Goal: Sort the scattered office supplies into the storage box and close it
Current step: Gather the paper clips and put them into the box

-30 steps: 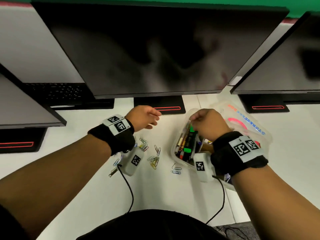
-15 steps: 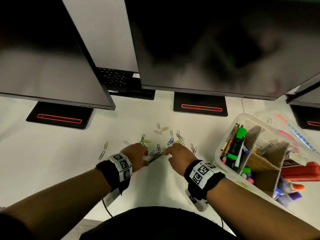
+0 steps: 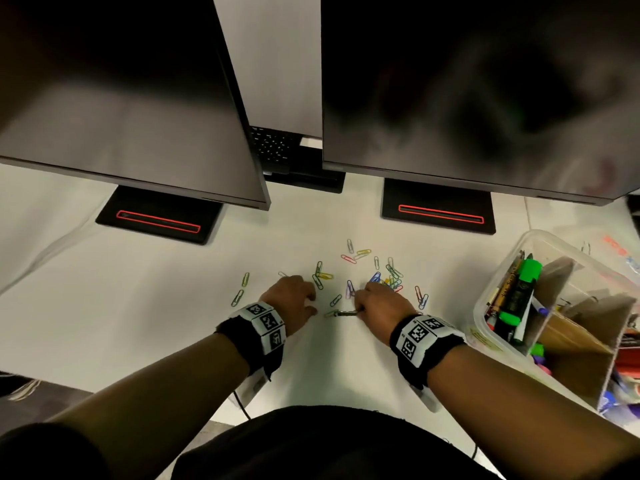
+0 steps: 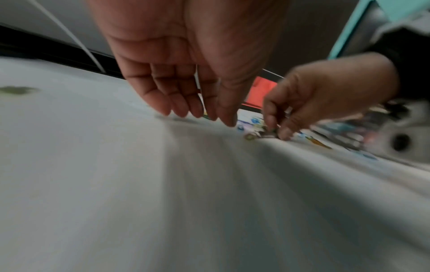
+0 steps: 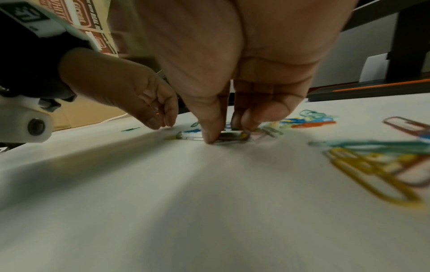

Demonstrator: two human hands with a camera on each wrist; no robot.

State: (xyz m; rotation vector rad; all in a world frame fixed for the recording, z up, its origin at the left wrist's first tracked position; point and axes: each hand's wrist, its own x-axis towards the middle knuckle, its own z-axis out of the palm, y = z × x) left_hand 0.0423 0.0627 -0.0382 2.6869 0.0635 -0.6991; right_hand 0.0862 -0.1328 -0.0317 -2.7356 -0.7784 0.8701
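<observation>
Several coloured paper clips [image 3: 388, 278] [image 5: 372, 165] lie scattered on the white table. My right hand [image 3: 360, 304] [image 5: 223, 132] reaches down among them, and its thumb and fingers pinch a small dark clip [image 3: 346, 313] [image 5: 232, 137] against the table top. Just to its left, my left hand [image 3: 311, 302] [image 4: 202, 114] has its fingers pointing down with the tips at the table, holding nothing. The clear storage box [image 3: 481, 320] stands open at the right, with cardboard dividers, pens and a green highlighter [image 3: 519, 292] inside.
Two dark monitors overhang the back of the table on black stands [image 3: 159, 220] [image 3: 438, 211]. A keyboard [image 3: 273, 147] lies behind them. The box lid [image 3: 616, 251] lies at the far right edge. The table's front edge runs under my forearms.
A second ago my right hand was at the box and my left hovered above the clips. Both have come down to the clips, and the right now pinches the dark clip.
</observation>
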